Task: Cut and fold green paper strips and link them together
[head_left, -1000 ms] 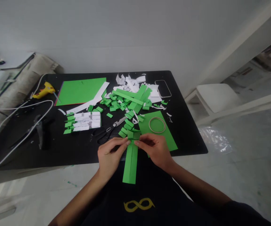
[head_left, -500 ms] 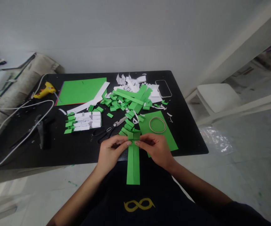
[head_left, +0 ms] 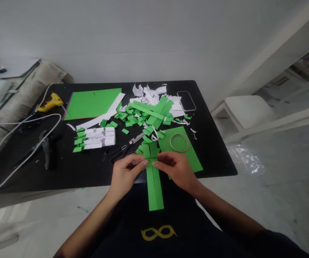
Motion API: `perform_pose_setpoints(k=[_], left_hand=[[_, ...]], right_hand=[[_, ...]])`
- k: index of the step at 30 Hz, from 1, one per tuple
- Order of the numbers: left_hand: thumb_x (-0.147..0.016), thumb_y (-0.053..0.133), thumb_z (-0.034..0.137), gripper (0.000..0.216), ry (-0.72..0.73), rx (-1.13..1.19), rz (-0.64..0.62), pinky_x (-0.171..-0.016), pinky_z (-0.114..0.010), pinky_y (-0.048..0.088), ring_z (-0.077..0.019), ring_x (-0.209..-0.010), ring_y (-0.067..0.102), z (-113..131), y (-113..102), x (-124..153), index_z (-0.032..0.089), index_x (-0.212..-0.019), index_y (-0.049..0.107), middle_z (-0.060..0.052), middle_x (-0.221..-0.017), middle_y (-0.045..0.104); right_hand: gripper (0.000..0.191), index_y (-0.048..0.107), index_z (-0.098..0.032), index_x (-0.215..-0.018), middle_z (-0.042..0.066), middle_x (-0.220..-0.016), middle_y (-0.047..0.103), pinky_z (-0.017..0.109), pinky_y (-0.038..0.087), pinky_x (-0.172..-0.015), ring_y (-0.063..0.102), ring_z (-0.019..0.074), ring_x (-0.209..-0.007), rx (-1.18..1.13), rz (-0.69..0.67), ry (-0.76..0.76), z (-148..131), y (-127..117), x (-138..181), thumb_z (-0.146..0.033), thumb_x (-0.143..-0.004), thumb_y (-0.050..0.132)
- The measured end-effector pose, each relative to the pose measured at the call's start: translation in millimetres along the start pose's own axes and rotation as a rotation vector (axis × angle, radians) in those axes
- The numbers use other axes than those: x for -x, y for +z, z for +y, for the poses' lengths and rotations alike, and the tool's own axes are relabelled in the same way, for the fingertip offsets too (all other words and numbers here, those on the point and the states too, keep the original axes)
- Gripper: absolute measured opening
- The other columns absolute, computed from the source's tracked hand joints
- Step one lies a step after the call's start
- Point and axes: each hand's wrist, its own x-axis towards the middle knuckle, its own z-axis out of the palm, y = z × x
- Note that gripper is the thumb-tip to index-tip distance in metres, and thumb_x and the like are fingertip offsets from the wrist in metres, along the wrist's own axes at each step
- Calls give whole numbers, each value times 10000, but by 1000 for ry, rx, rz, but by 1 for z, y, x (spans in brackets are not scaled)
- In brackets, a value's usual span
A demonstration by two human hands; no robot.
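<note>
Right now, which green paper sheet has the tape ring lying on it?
The smaller green sheet just beyond the right hand; the tape ring rests on it. The larger sheet, far left by the glue gun, carries no ring.

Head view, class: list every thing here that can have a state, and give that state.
green strip, pinched by both hands, creased lengthwise.
left hand, fingertips shut on the green strip.
right hand, fingertips shut on the green strip.
scissors, lying flat, untouched.
tape ring, flat on a green sheet.
phone, face up, screen dark.
glue gun, on its side.
</note>
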Motion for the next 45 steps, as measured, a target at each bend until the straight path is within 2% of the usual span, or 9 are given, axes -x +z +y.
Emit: perform_pose_setpoints(k=[5, 9, 13, 18, 25, 36, 39, 42, 45], left_hand=[[-820, 818, 220, 42, 47, 21, 10, -562, -200, 526, -113, -568, 643, -3, 1, 0, 192, -808, 790, 15, -644, 725], [-855, 812, 177, 63, 198, -91, 18, -579, -200, 509, -105, -597, 630, -7, 0, 0, 198, -807, 776, 21, -690, 720], [-920, 758, 126, 91, 377, -163, -24, -682, -223, 551, -129, -734, 704, -12, -3, 1, 206, -882, 777, -5, -827, 773], [-959, 698, 89, 161, 441, -182, -81, -777, -249, 584, -156, -872, 751, -14, -5, 0, 216, -1022, 776, -34, -948, 796], [-908, 749, 119, 98, 345, -128, -51, -611, -194, 522, -110, -678, 657, -9, -1, 0, 191, -850, 720, 1, -814, 732], [-875, 757, 140, 84, 211, -8, -116, -665, -227, 556, -153, -786, 719, -3, -4, -3, 205, -917, 790, -31, -869, 764], [-857, 764, 131, 87, 197, -15, -119, -675, -232, 561, -153, -775, 722, -2, -5, -3, 198, -902, 799, -40, -867, 774], [-847, 761, 120, 96, 205, -18, -109, -662, -226, 558, -145, -749, 714, -1, -4, -3, 193, -895, 802, -37, -840, 767], [-840, 764, 111, 104, 212, 12, -120, -643, -218, 561, -138, -727, 710, -2, -2, -3, 192, -896, 799, -33, -828, 763]], right_hand=[[269, 771, -214, -845, 15, -823, 794, 341, 632, -751, 754, 190, -770, 42, -41, -22, 0, 0, 0, -368, -709, 944], [266, 769, -219, -847, -1, -782, 786, 307, 610, -680, 734, 172, -718, 6, -24, 2, -3, 2, 0, -349, -700, 948], [241, 789, -222, -873, -2, -783, 793, 282, 598, -656, 732, 161, -715, -37, -75, 76, -6, 2, -1, -327, -712, 934], [163, 814, -232, -870, 3, -814, 803, 277, 589, -678, 736, 155, -740, -48, -76, 54, -8, 1, -1, -300, -743, 891], [115, 827, -239, -854, 16, -830, 823, 316, 611, -730, 764, 176, -759, -21, -17, -8, 0, 2, -1, -284, -757, 870], [78, 828, -237, -898, 22, -852, 823, 311, 618, -741, 780, 188, -798, 31, -66, -78, -1, 1, 2, -224, -821, 827], [122, 820, -243, -966, 30, -909, 813, 305, 623, -730, 777, 193, -834, 100, -83, -167, -3, 0, 3, -225, -846, 821], [141, 813, -253, -1005, 47, -1022, 799, 324, 629, -805, 767, 212, -965, 215, -65, -367, -9, 1, 5, -224, -868, 823], [98, 811, -268, -969, 30, -980, 810, 353, 615, -877, 765, 206, -956, 300, -62, -494, -15, 0, 6, -191, -915, 781]])
